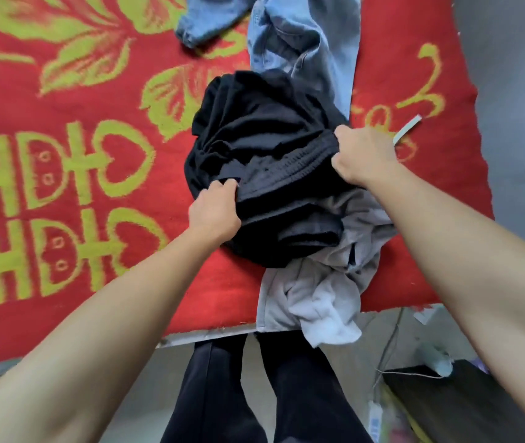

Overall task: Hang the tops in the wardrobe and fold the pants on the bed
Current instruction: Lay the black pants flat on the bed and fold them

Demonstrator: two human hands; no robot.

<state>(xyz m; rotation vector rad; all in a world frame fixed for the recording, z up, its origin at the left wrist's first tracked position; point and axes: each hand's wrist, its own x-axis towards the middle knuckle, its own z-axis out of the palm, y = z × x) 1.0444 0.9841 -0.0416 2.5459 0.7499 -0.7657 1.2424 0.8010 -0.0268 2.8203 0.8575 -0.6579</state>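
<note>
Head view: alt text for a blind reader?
The left hand and right hand grip the waistband of crumpled black pants on a red bed cover. Beneath lies a pale grey garment; blue jeans lie beyond.

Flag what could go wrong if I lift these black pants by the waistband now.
1. The black pants lie bunched on the grey garment, which already hangs over the edge of the bed; lifting may drag it to the floor.
2. The left hand and right hand grip a crumpled waistband, so the legs may come up twisted.
</note>
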